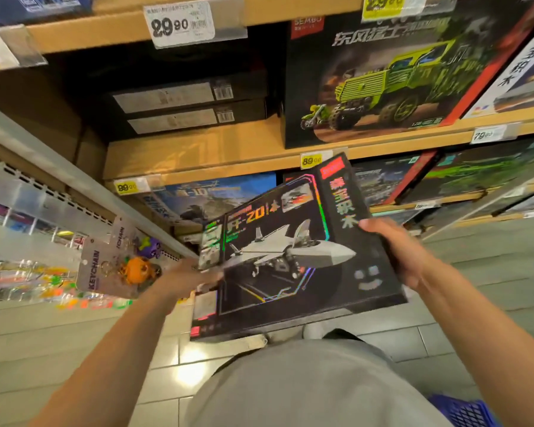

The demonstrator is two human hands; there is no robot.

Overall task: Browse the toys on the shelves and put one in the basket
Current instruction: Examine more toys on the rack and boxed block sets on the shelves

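I hold a black toy box (293,254) printed with a grey jet fighter, tilted in front of the shelves. My left hand (188,277) grips its left edge. Along its right edge, my right hand (404,251) wraps over the side with the thumb on top. A corner of the blue basket (463,411) shows at the bottom right, below my right forearm. Wooden shelves (204,155) hold more boxed toys, among them a large box with a green truck (392,75).
Two flat black boxes (182,106) are stacked on the middle shelf at left. Keychain cards with an orange figure (117,266) hang from a rack at the left. Price tags line the shelf edges. Tiled floor lies below.
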